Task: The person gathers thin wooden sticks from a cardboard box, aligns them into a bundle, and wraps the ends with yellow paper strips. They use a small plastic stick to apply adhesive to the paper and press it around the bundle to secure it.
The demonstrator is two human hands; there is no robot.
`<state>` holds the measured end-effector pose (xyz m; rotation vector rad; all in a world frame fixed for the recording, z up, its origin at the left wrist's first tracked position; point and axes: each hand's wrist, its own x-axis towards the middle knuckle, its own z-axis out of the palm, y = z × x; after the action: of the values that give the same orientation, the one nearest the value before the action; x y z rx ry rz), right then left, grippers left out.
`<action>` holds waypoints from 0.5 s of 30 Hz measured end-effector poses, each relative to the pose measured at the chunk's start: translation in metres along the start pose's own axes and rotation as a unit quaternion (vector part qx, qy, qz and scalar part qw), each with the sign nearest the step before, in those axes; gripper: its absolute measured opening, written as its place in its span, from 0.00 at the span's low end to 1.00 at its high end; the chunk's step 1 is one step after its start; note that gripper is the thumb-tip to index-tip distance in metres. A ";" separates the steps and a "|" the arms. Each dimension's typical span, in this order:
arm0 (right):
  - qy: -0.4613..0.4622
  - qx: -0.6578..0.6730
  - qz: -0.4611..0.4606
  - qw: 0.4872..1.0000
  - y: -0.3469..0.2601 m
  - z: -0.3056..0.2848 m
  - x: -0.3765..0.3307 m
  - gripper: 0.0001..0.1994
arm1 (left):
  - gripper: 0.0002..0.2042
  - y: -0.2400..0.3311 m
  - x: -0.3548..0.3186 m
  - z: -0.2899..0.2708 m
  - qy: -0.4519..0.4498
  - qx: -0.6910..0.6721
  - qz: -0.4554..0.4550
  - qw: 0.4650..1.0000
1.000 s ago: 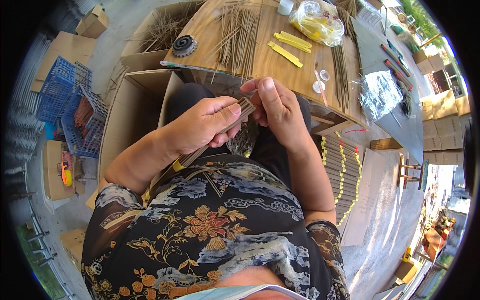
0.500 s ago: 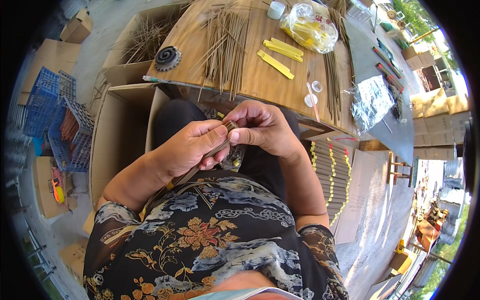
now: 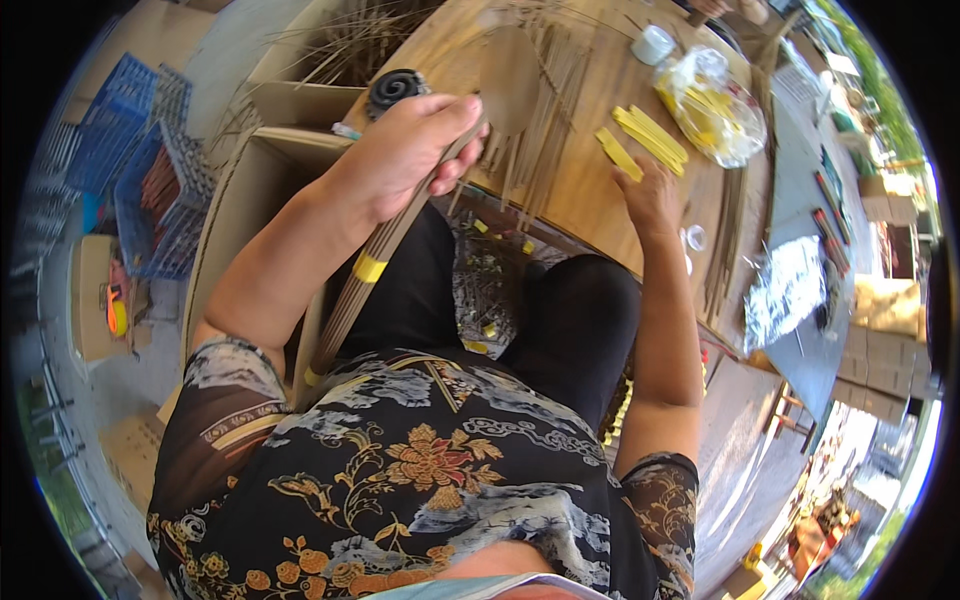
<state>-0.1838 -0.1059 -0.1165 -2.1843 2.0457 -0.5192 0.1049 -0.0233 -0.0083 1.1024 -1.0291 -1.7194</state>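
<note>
My left hand [image 3: 425,150] is closed round a bundle of thin brown incense sticks [image 3: 385,240], raised near the table's front edge. The bundle slants down toward my waist, with a yellow band [image 3: 369,268] around it and another yellow band near its lower end. On the table, my right hand [image 3: 652,200] reaches to the near end of a short yellow paper strip [image 3: 616,150], fingers apart; whether they press on it is hard to see. Several more yellow strips [image 3: 650,138] lie just beyond it.
Loose sticks [image 3: 545,120] lie across the wooden table [image 3: 590,215], near a black coil [image 3: 395,90]. A clear bag of yellow strips [image 3: 715,110] and a white cup [image 3: 653,45] stand farther back. An open cardboard box [image 3: 225,240] is at my left, beside blue crates [image 3: 150,210].
My hands have parted. The left has lifted the bundle up and forward, and the right has left the bundle's end and moved out right to the yellow strips. The view has shifted.
</note>
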 end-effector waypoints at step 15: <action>-0.289 0.699 -0.078 0.649 -0.167 -0.048 -0.070 0.21 | 0.12 0.046 0.046 0.039 0.052 -0.128 0.193 0.971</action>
<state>-0.0436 -0.0142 -0.0328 -1.1761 0.5459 -0.8361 0.0655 -0.0733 0.0334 0.7610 -0.8621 -1.4170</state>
